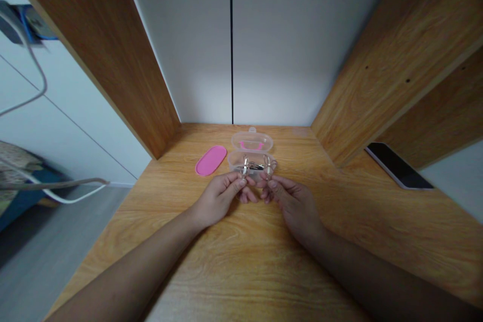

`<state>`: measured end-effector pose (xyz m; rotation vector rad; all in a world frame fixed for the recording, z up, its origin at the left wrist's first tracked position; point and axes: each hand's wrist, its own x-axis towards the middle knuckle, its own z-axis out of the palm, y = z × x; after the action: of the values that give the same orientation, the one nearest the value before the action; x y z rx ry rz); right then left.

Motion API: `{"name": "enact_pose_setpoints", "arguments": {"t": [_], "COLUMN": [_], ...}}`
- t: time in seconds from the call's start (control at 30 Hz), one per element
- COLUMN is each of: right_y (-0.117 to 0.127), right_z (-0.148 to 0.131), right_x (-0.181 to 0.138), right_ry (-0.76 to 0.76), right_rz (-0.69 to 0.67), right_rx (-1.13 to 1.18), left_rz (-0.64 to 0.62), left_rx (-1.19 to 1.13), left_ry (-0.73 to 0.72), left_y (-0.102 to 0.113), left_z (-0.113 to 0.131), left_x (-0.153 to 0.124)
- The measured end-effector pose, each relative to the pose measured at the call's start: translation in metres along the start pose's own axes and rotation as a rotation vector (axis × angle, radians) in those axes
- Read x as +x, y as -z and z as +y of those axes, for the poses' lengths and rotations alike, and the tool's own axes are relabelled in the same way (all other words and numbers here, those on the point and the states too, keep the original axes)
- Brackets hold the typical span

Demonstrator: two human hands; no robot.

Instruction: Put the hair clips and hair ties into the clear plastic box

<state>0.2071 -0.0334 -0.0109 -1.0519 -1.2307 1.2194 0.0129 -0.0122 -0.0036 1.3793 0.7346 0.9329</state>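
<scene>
My left hand (222, 195) pinches a small shiny metal piece (244, 167) with curved, looped parts, upright between thumb and fingers. In a like pinch, my right hand (293, 202) holds a similar shiny metal piece (268, 167) beside it. Their exact kind is too small to make out. Just behind both pieces stands a clear plastic case (232, 159) with its lid (236, 140) tipped back; a pink handle (251, 146) shows on the lid. Dark and shiny items lie between the two pieces, partly hidden. Left of the case lies a flat pink oval tray (210, 160).
Everything rests on a wooden tabletop (241, 261) between wooden side panels (94, 50), with a pale panel (283, 50) at the back. A phone (398, 166) lies at the right. White cables (75, 200) hang off the left side.
</scene>
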Motion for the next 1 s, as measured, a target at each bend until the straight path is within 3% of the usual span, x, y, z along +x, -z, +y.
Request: {"name": "enact_pose_setpoints", "arguments": {"t": [0.43,0.83,1.0], "right_y": [0.003,0.003,0.002], "right_z": [0.01,0.011,0.008], "right_x": [0.003,0.005,0.004], "right_ry": [-0.022,-0.081,-0.067], "right_rz": [-0.011,0.031,0.028], "right_rx": [0.069,0.139,0.171], "left_rz": [0.073,0.129,0.128], "left_rx": [0.02,-0.059,-0.074], "left_ry": [-0.006,0.08,0.039], "left_y": [0.001,0.004,0.005], "left_z": [0.003,-0.001,0.0], "left_x": [0.001,0.003,0.003]}}
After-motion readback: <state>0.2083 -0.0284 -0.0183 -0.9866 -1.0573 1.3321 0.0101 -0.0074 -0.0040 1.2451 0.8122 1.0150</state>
